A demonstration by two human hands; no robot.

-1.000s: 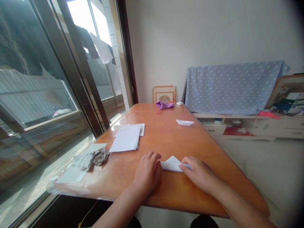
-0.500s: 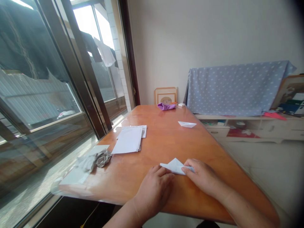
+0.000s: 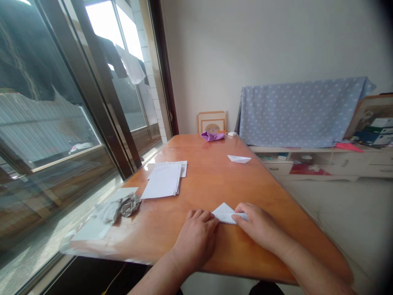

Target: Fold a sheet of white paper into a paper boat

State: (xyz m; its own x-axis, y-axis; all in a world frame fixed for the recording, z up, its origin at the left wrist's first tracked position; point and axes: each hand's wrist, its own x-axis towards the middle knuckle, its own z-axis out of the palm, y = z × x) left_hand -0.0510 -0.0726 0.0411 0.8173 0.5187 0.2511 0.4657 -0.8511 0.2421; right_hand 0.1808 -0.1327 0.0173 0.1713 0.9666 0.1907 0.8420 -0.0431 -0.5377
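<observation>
A folded white paper [image 3: 225, 214] with a pointed peak lies on the wooden table [image 3: 205, 180], close to the near edge. My left hand [image 3: 198, 233] presses on its left end, fingers curled together and covering that corner. My right hand [image 3: 256, 223] pinches the paper's right end between thumb and fingers. Farther up the table, on the right, rests a white folded paper boat [image 3: 238, 159], touched by neither hand.
On the left lie a stack of white sheets [image 3: 162, 180] and a crumpled grey cloth [image 3: 129, 205]. A purple cloth [image 3: 212, 136] and a small white box [image 3: 232, 134] are at the far end. A glass door stands left; a low white cabinet [image 3: 346, 164] stands right.
My left hand has shifted slightly on the left end of the folded paper, now hiding its left tip. My right hand keeps its pinch. The whole view has moved slightly.
</observation>
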